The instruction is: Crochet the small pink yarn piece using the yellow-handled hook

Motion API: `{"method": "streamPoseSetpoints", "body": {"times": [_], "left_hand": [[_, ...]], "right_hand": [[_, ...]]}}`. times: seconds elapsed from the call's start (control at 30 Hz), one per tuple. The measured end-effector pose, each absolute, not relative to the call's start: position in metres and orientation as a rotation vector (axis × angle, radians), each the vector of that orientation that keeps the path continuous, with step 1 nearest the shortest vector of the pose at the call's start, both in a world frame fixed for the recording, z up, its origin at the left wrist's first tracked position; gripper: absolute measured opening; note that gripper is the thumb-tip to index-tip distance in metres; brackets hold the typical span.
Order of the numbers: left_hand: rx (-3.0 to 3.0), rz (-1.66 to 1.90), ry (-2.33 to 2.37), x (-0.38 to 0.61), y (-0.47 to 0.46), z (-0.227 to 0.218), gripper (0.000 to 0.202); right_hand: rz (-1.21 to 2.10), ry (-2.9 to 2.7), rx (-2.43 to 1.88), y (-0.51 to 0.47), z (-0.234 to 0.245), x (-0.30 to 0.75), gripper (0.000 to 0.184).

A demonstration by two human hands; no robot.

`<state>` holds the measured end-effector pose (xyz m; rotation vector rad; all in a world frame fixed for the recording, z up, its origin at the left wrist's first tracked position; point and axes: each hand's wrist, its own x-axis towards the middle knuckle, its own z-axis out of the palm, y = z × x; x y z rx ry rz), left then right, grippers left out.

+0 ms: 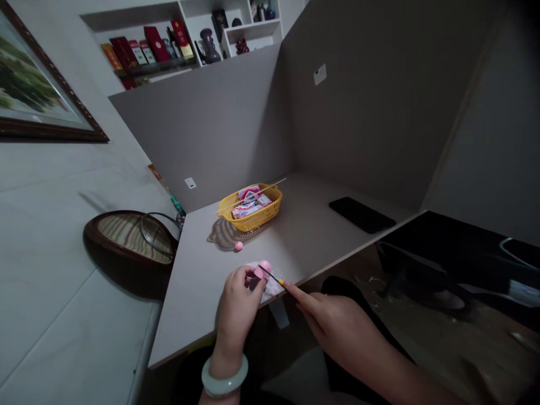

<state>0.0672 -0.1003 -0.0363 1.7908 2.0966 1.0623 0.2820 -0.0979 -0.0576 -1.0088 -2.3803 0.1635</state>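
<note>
Pinched between the fingers of my left hand is a small pink rounded piece, close to the front edge of the table. My right hand grips a thin dark tool with a yellow band; its tip lies against the pink piece. Whether that tool is a blade or a file I cannot make out. Crumpled white sheet lies beneath the piece. Farther back, a small pink ball rests on the table by itself. A pale green bangle circles my left wrist.
A yellow basket with small printed packets and a thin stick across it stands behind the ball. At the right lies a black flat slab. Grey panels rise at the table's back and right side. A brown oval object is left of the table.
</note>
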Motion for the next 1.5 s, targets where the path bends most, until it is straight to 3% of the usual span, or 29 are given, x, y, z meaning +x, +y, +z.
{"method": "streamPoseSetpoints", "body": {"times": [0.6, 1.33, 1.5], "left_hand": [[2.011, 1.117, 2.248, 0.081, -0.108, -0.041, 0.017], [2.123, 1.132, 2.28, 0.082, -0.112, -0.044, 0.009], [2.062, 1.192, 2.295, 0.081, -0.111, -0.045, 0.009]], "right_hand": [[0.217, -2.377, -0.971, -0.102, -0.067, 0.299, 0.058], [-0.112, -2.406, -1.005, -0.087, -0.063, 0.262, 0.06], [0.002, -2.378, -0.906, -0.091, -0.075, 0.28, 0.056]]}}
